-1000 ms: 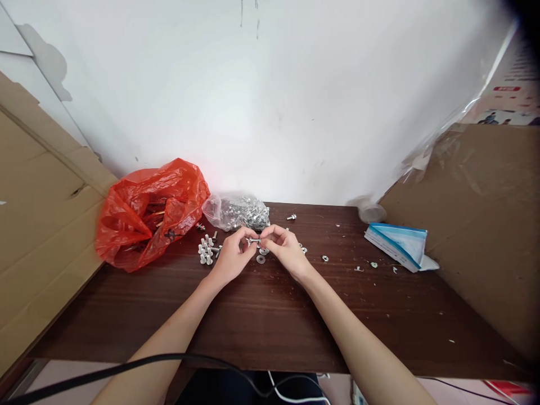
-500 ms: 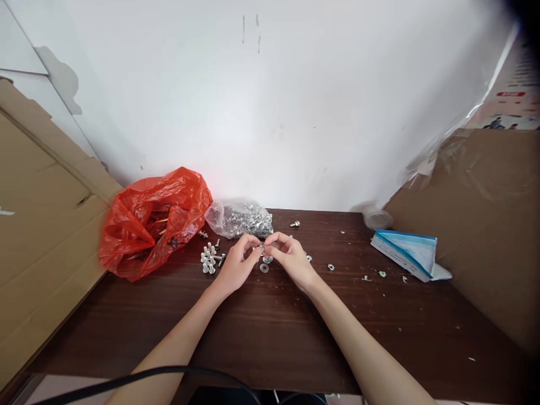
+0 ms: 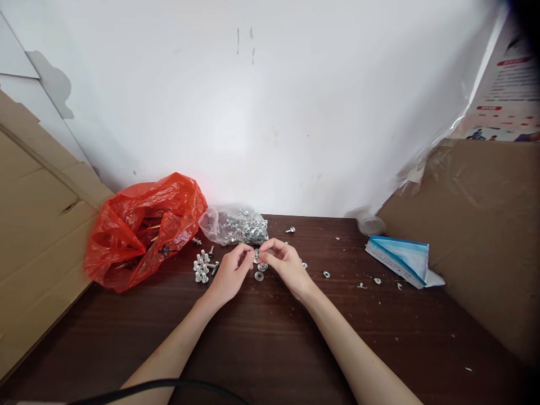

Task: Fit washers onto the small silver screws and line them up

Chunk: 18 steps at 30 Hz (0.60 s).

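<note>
My left hand (image 3: 232,271) and my right hand (image 3: 286,264) meet over the middle of the table, thumbs and forefingers pinched close together. What small metal part lies between the fingertips is too small to make out. Just beneath them, flat washers (image 3: 259,276) lie on the wood. Several bolts with pale heads (image 3: 201,266) stand grouped left of my left hand, with darker bolts (image 3: 215,268) lying beside them. Behind my hands rests a clear plastic bag (image 3: 242,226) full of small metal hardware.
A red plastic bag (image 3: 145,230) sits at the left by a cardboard panel (image 3: 37,225). Single bolt (image 3: 290,230) and nut (image 3: 326,274) lie on the table (image 3: 270,337). At right are a blue-white packet (image 3: 399,259) and a round clear container (image 3: 372,225).
The view has shifted slightly, so the scene sits lower and further left. My fingertips have moved slightly apart, and the metal part seen between them before is harder to make out.
</note>
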Each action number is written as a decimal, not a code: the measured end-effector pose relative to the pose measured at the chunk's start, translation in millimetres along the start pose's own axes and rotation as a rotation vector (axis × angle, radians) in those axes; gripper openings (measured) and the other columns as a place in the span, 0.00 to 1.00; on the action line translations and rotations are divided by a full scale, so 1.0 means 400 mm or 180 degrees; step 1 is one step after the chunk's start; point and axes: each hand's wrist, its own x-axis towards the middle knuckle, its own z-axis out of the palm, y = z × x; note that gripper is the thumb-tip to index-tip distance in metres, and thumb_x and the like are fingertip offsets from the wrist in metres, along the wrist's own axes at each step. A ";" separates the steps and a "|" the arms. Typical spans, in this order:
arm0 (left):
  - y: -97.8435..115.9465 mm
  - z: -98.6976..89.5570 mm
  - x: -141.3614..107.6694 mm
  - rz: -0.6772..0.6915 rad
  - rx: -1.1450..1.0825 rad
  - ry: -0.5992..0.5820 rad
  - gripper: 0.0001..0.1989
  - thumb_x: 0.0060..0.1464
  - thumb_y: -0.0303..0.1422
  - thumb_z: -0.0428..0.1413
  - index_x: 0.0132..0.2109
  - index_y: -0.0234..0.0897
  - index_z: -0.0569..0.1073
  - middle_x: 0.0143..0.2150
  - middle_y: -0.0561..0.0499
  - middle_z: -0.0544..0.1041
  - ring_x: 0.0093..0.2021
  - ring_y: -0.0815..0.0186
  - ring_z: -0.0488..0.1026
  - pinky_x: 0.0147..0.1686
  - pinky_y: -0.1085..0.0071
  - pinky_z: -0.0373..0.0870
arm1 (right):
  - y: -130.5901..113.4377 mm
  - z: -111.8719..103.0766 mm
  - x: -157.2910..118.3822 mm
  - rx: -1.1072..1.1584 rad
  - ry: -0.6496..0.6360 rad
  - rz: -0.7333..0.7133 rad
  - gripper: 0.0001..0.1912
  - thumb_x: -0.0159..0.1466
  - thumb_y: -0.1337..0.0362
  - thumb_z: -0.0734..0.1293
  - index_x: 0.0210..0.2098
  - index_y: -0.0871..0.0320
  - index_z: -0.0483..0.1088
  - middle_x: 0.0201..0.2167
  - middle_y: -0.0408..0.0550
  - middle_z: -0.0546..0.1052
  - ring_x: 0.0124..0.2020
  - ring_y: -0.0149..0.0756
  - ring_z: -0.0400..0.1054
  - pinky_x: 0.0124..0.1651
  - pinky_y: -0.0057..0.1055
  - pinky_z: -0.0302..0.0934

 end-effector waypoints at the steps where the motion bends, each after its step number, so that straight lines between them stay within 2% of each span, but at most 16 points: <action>1: 0.001 -0.001 -0.001 0.0008 0.0058 0.0012 0.14 0.60 0.40 0.47 0.33 0.36 0.67 0.26 0.54 0.69 0.28 0.69 0.65 0.31 0.73 0.61 | 0.000 0.002 -0.001 -0.0019 -0.0035 -0.0003 0.10 0.51 0.59 0.72 0.28 0.56 0.69 0.22 0.41 0.73 0.27 0.32 0.68 0.35 0.32 0.63; 5: 0.000 0.000 -0.001 -0.0062 0.0166 -0.0028 0.21 0.62 0.43 0.44 0.25 0.36 0.63 0.22 0.54 0.65 0.25 0.70 0.62 0.28 0.73 0.58 | 0.006 0.008 -0.002 0.0001 -0.0146 -0.0031 0.13 0.50 0.56 0.73 0.29 0.55 0.69 0.24 0.42 0.74 0.27 0.33 0.68 0.34 0.33 0.65; 10: 0.002 0.004 0.000 -0.0159 -0.0056 -0.0034 0.21 0.61 0.45 0.45 0.25 0.36 0.63 0.21 0.55 0.63 0.22 0.71 0.59 0.24 0.74 0.56 | 0.005 0.006 0.000 0.0073 -0.0247 0.0038 0.12 0.51 0.57 0.73 0.29 0.56 0.68 0.24 0.41 0.73 0.27 0.31 0.67 0.35 0.31 0.63; 14: 0.001 0.003 0.003 -0.0186 -0.0216 -0.0039 0.16 0.59 0.43 0.48 0.29 0.36 0.65 0.23 0.56 0.65 0.23 0.72 0.61 0.24 0.75 0.57 | 0.001 0.002 0.001 0.0051 -0.0168 0.0106 0.12 0.52 0.57 0.73 0.29 0.56 0.68 0.24 0.40 0.73 0.26 0.30 0.67 0.35 0.30 0.62; 18: 0.000 0.000 0.009 -0.0178 -0.0300 0.0017 0.10 0.55 0.38 0.53 0.37 0.35 0.71 0.32 0.50 0.73 0.31 0.68 0.68 0.29 0.73 0.63 | 0.003 -0.001 0.003 0.0081 -0.0094 0.0122 0.13 0.51 0.58 0.73 0.30 0.56 0.69 0.22 0.40 0.73 0.26 0.31 0.67 0.34 0.31 0.63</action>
